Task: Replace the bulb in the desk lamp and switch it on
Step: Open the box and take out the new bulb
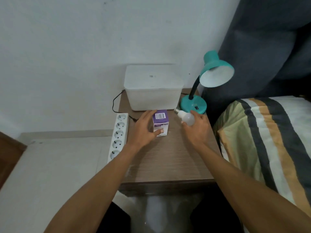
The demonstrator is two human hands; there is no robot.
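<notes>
Head view: bulb (186, 118) in right hand (197, 127), box (160, 122) in left hand (144, 127).

Print on the purple box (160, 122) is too blurred to read; my left grip (146, 127) covers its left face. My right grip (196, 127) hides the rounded end of the bulb (186, 118). Whether the lamp shade (217, 72) has a socket inside: cannot tell, its interior is washed out. Bed (269, 140) is cut off at the right edge. Marking on the white container (154, 88) lid is too small to read.
</notes>
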